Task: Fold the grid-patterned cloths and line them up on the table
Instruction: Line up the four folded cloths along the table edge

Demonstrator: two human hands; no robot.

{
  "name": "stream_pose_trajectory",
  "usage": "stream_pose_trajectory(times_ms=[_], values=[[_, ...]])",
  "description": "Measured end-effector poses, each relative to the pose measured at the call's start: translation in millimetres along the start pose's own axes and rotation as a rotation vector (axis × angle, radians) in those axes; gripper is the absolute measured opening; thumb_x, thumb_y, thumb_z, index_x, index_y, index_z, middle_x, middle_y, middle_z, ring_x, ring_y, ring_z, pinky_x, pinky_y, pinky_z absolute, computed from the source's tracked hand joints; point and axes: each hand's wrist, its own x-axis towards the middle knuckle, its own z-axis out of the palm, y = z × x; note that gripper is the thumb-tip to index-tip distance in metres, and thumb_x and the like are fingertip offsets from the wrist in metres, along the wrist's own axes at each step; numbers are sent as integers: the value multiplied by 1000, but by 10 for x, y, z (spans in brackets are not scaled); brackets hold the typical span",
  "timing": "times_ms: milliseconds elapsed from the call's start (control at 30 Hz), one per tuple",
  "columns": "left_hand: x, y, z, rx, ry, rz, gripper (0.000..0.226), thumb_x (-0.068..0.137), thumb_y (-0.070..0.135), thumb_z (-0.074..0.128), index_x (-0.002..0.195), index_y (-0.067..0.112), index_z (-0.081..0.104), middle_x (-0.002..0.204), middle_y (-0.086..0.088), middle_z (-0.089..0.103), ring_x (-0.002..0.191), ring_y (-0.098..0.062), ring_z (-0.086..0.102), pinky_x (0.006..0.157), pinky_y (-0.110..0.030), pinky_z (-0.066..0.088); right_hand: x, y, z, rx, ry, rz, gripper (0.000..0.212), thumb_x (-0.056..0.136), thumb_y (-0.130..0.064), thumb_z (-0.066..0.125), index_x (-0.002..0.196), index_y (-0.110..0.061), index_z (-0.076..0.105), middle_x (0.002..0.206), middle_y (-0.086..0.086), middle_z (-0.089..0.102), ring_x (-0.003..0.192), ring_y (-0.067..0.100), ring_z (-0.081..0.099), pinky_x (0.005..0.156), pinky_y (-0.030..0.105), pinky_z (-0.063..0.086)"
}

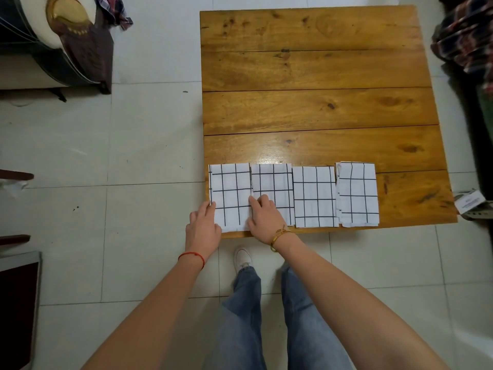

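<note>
We find four folded cloths (293, 194) in a row along the table's (320, 76) lower edge — left hand (203, 225) and right hand (264, 216) pressing flat, fingers together, on the leftmost cloth (230, 193) — apparently only final alignment left.

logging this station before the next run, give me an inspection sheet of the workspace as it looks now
surface: brown wooden plank table, bare apart from the row along its near edge
job's things: four folded white cloths with black grid lines, side by side; leftmost cloth, second cloth, third cloth, rightmost cloth
clutter: small white box beside the table's right edge
grippers: left hand at the leftmost cloth's left edge, right hand with fingers flat on the seam between leftmost and second cloth
cables: nothing seen
surroundings: pale tiled floor, plaid fabric at right
</note>
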Motion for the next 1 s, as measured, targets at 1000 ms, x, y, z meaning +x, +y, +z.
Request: stream_pose_trajectory(times_ms=[1000], values=[[37,713,158,15,-47,115,63,93,9,45,151,15,22,158,2,19,132,-22,30,98,-36,38,-239,768,-218,191,186,185,54,88,-13,47,140,-6,35,122,15,43,108,29,46,89,40,47]])
